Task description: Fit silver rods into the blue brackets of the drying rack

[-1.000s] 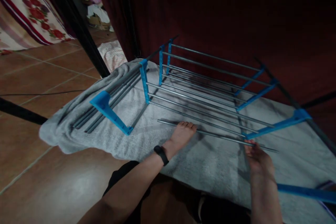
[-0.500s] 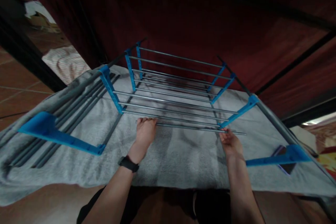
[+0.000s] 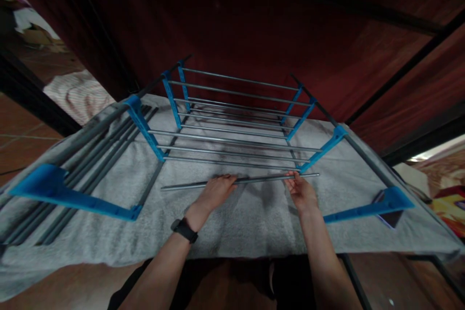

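Note:
A loose grey metal rod point(image 3: 189, 186) lies across in front of me, its left end nearer to me than its right. My left hand point(image 3: 217, 191) is closed over the rod near its middle. Toward the right end, my right hand point(image 3: 301, 191) pinches the same rod between thumb and fingers. Just beyond is a rack frame with grey rods point(image 3: 232, 141) running between blue plastic brackets point(image 3: 145, 128) on the left and more blue brackets point(image 3: 325, 149) on the right. The nearest left bracket point(image 3: 80, 198) and nearest right bracket point(image 3: 366, 210) have no rods between them.
Several loose grey tubes point(image 3: 98, 169) lie at the left on the grey cloth point(image 3: 225, 232). A dark flat object with a purple edge point(image 3: 390, 219) lies partly under the nearest right bracket. A dark red curtain-like surface point(image 3: 232, 19) stands behind the rack.
The loose rod has shifted left and turned, its left end coming toward me. My left hand now sits closer to the rod's middle. The whole view has shifted slightly.

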Demonstrator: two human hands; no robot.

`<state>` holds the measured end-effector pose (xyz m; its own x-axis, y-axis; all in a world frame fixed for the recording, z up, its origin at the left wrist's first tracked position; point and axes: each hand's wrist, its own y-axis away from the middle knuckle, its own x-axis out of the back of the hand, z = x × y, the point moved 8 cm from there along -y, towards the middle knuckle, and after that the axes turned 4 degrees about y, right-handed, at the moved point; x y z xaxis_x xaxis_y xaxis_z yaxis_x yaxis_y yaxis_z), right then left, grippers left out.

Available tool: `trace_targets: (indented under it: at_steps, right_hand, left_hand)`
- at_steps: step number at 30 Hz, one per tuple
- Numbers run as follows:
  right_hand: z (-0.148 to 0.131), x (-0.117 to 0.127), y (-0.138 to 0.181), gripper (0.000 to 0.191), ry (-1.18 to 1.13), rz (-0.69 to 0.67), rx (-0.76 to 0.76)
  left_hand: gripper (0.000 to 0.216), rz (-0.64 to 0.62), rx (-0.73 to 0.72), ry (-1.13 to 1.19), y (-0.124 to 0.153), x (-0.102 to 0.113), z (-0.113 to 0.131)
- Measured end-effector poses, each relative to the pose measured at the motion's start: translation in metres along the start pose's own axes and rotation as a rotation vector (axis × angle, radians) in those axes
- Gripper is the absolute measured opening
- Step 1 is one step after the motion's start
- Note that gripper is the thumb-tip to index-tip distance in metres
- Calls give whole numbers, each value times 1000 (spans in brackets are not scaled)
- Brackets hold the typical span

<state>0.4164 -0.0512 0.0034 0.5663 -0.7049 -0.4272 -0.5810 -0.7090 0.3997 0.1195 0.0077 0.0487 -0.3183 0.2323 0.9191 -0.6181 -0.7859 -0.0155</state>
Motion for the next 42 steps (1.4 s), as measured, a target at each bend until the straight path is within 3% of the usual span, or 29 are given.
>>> trace_targets:
  at_steps: [4,13,20,25,32,42]
  right_hand:
    - [-8,9,-1,11,17,40,2]
    - [-10,18,-2,16,47,48,-25]
    - [-24,47,-9,20,35,194,-55]
    - [-29,59,-14,21,15,194,-43]
    - [-29,65,-17,21,-12,233,-49]
    - [-26,59,-15,22,-46,208,-37]
  left_hand:
    - [22,37,31,-51,0,12,-6]
    - [24,44,-3,-58,5,15,10]
    - [23,21,2,-77,6,16,5]
    - [20,-2,143,-116,10,17,-19]
    - [21,71,328,-194,21,33,-51]
    - [29,306,668,-255,54,66,-91]
